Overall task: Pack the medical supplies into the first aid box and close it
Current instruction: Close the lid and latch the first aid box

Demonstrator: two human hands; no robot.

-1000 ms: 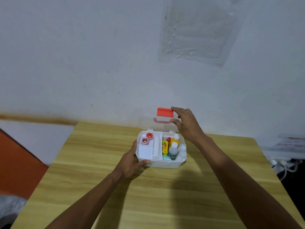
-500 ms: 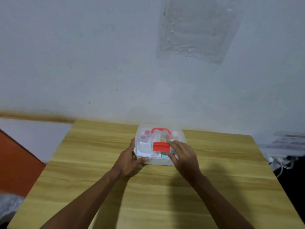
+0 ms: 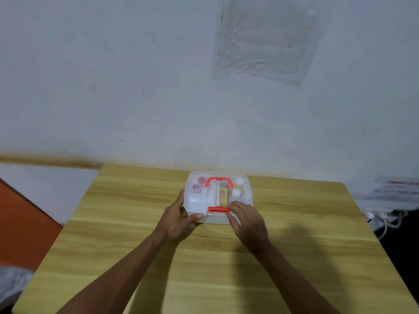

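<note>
First aid box [image 3: 218, 198] sits on the wooden table [image 3: 204, 268] just past centre toward 12 o'clock, translucent lid [image 3: 197, 200] down over the supplies: pink-capped jars at 10 o'clock inside, a yellow packet in the middle, white bottles at 2 o'clock, all blurred through the plastic. Red carry handle [image 3: 218, 179] lies flat on top. Red latch [image 3: 218, 209] at the box's 6 o'clock front edge looks like the step in hand. Left hand [image 3: 175, 219] wraps the box's 8 o'clock corner, fingers on the side, thumb across the front wall, bracing. Right hand [image 3: 248, 222] has fingers bunched together, tips pressing on the latch's right end; whether it has clicked home cannot be told. To do it well: keep the left hand bracing so the box doesn't slide toward the wall, push the latch down and inward squarely, check the lid rim seats all round. Table otherwise bare, pale wood grain. Grey-white wall [image 3: 113, 87] behind with a clear plastic sheet [image 3: 265, 39] taped up at 1 o'clock; cables and a white block at 3 o'clock; orange surface at 9 o'clock.
</note>
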